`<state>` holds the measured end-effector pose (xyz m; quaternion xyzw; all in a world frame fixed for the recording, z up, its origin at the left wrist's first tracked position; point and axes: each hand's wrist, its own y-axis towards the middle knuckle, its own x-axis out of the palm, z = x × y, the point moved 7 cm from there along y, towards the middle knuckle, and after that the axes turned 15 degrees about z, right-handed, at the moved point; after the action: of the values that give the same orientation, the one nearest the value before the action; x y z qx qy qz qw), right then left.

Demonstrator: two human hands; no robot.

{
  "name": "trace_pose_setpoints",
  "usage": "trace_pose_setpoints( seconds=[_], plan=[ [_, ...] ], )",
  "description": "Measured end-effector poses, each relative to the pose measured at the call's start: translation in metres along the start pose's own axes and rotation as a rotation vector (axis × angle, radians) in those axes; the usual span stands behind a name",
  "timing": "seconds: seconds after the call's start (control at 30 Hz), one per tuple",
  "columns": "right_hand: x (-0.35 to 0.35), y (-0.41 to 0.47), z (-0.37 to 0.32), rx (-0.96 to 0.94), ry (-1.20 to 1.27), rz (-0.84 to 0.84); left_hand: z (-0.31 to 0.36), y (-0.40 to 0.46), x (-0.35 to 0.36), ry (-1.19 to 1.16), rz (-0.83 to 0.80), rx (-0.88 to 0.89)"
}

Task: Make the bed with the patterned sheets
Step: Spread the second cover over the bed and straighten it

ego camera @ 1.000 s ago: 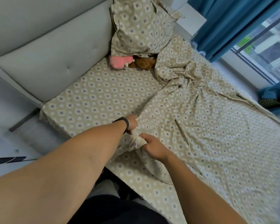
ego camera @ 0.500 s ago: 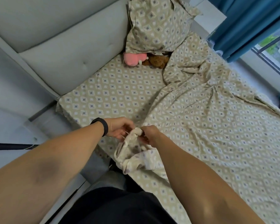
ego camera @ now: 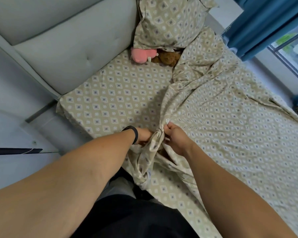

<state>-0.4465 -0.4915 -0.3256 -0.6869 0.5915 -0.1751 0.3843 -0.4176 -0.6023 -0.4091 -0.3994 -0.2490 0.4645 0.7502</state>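
A beige top sheet with a diamond pattern (ego camera: 230, 131) lies rumpled over the right part of the bed. The fitted sheet (ego camera: 113, 100) in the same pattern covers the mattress at the left. My left hand (ego camera: 144, 135), with a black band on its wrist, grips the bunched edge of the top sheet near the bed's front side. My right hand (ego camera: 176, 140) pinches the same bunched edge just to the right, fingers curled round the cloth. The gathered cloth hangs down between my hands. A matching pillow (ego camera: 170, 23) leans at the headboard.
A grey padded headboard (ego camera: 72, 48) runs along the left. A pink soft toy (ego camera: 141, 54) and a brown one (ego camera: 167, 57) lie under the pillow. Blue curtains (ego camera: 265, 23) and a window are at the top right. Pale floor is at the left.
Both hands stayed on the bunched sheet edge and worked along it; the loose hanging clump is now drawn tighter between them. The view has shifted a little.
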Motion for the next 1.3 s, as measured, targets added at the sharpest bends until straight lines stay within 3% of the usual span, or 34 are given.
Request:
trace_pose_setpoints(
  seconds=[0.13, 0.3, 0.53, 0.6, 0.77, 0.87, 0.97, 1.13, 1.3],
  plan=[
    [-0.005, -0.003, 0.003, 0.049, 0.050, 0.000, -0.001, -0.013, 0.017, -0.155, -0.117, -0.079],
    [-0.006, -0.012, 0.012, 0.101, 0.157, 0.001, 0.008, -0.024, 0.031, -0.278, -0.126, -0.100],
    [-0.012, -0.016, 0.021, 0.151, 0.133, -0.023, 0.015, -0.007, 0.028, -0.398, 0.051, -0.074],
    [-0.013, -0.014, 0.022, 0.139, 0.099, 0.022, 0.011, -0.004, 0.009, -0.446, 0.193, -0.034],
    [0.004, -0.005, 0.014, 0.070, -0.117, 0.223, -0.020, -0.041, -0.083, -0.684, 0.760, 0.024],
    [0.041, 0.000, 0.002, -0.021, -0.386, 0.187, -0.035, -0.082, -0.133, -0.634, 1.071, 0.031],
    [0.074, -0.002, -0.015, -0.087, -0.555, 0.130, -0.046, -0.107, -0.162, -0.563, 1.192, 0.089],
    [0.124, -0.009, -0.032, -0.034, -0.356, -0.064, -0.057, -0.119, -0.188, -0.336, 1.151, 0.191],
    [0.137, -0.008, -0.030, 0.087, -0.210, -0.085, -0.050, -0.109, -0.192, -0.202, 0.980, 0.275]
  ],
)
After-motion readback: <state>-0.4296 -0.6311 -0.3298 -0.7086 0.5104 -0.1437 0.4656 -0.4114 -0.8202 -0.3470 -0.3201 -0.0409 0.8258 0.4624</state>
